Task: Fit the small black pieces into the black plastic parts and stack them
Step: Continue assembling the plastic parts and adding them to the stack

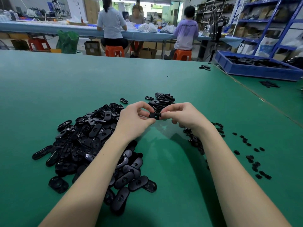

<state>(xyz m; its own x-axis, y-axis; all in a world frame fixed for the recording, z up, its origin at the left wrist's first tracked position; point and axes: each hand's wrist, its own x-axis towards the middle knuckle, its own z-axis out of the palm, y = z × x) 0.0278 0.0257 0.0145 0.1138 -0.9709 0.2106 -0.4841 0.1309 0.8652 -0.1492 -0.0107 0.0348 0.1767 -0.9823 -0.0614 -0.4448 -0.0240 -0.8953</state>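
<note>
Above the green table [49, 89], my left hand [136, 117] and my right hand [182, 115] meet, both pinching one black plastic part [155, 115] between their fingertips. Whether a small piece sits in it is hidden by my fingers. A big heap of oval black plastic parts [91, 145] lies under my left forearm. Behind my hands stands a leaning stack of black parts [162, 102]. Small black pieces [250, 158] lie scattered to the right of my right forearm.
A blue bin [255, 69] full of black parts stands at the far right on an adjoining table. A few loose parts [205, 67] lie near the table's far edge. Three people sit on orange stools at a long bench behind.
</note>
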